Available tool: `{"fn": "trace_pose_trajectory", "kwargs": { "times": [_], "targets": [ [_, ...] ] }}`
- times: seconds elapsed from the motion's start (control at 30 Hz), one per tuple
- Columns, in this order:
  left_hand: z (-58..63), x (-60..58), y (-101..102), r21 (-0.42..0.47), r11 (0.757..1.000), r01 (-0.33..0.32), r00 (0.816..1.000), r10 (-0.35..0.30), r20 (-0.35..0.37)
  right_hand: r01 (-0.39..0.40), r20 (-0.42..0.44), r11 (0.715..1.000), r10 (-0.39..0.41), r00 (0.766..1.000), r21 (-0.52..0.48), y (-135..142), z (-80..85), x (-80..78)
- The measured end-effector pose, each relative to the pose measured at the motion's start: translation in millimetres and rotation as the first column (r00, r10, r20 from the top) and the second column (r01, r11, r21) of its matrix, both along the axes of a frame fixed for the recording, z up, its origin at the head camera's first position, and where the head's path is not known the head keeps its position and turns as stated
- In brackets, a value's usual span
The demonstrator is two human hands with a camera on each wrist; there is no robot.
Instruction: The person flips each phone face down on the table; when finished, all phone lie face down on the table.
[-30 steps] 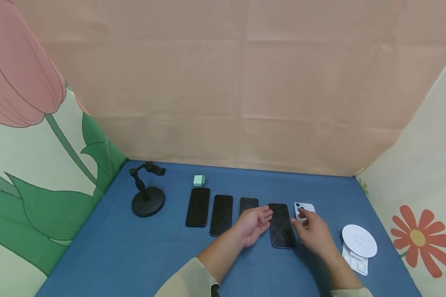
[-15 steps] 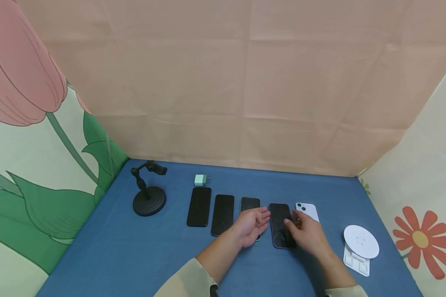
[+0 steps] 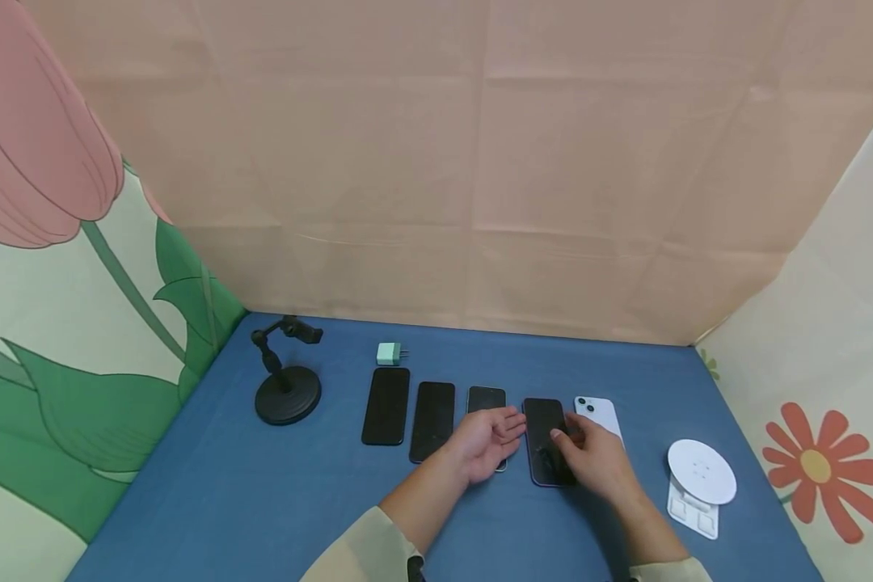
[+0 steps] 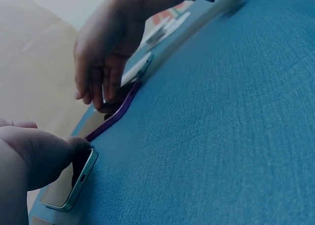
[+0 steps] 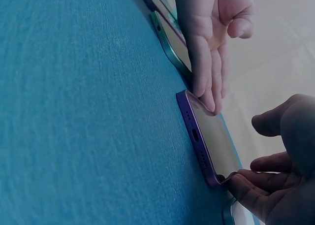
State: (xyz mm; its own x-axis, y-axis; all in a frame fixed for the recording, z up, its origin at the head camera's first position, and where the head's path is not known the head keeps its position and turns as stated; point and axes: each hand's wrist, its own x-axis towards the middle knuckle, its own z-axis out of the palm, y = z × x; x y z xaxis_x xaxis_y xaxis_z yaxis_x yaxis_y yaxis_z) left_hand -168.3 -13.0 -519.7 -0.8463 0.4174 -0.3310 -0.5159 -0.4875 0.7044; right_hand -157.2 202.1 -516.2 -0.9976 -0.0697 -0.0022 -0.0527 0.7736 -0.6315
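A dark-screened phone (image 3: 542,432) with a purple frame lies face up on the blue table. My left hand (image 3: 482,443), turned on its side with fairly straight fingers, has its fingertips at the phone's left edge. It partly covers a green-framed phone (image 3: 487,398). On the other side, the fingertips of my right hand (image 3: 598,457) touch the purple phone's right edge (image 5: 215,178), with the thumb over the screen and apart from the fingers. A pale phone (image 3: 600,414), camera side up, lies partly hidden behind my right hand.
Two more black-screened phones (image 3: 385,406) lie further left, side by side. Behind them sits a mint charger plug (image 3: 389,354). A black stand (image 3: 287,396) is at the far left, and a white stand with a round plate (image 3: 702,471) at the right. A beige sheet (image 3: 473,162) hangs behind.
My right hand has moved left from the pale phone to the purple phone's right edge, uncovering more of the pale phone. My left hand stays nearly where it was.
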Motion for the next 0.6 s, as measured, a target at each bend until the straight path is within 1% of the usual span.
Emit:
{"fn": "trace_pose_trajectory", "kwargs": {
  "times": [0.17,0.6],
  "targets": [
    [-0.5,-1.2,-0.9,0.007,1.0,-0.005,1.0,0.005,0.006,0.017,0.015,1.0,-0.016,1.0,-0.013,0.1,-0.1,0.3],
    [-1.8,-2.4,-1.2,0.025,0.999,-0.044,0.999,0.043,0.021,0.035,0.059,0.998,-0.032,0.998,-0.051,0.9,-1.0,0.5]
  ]
}}
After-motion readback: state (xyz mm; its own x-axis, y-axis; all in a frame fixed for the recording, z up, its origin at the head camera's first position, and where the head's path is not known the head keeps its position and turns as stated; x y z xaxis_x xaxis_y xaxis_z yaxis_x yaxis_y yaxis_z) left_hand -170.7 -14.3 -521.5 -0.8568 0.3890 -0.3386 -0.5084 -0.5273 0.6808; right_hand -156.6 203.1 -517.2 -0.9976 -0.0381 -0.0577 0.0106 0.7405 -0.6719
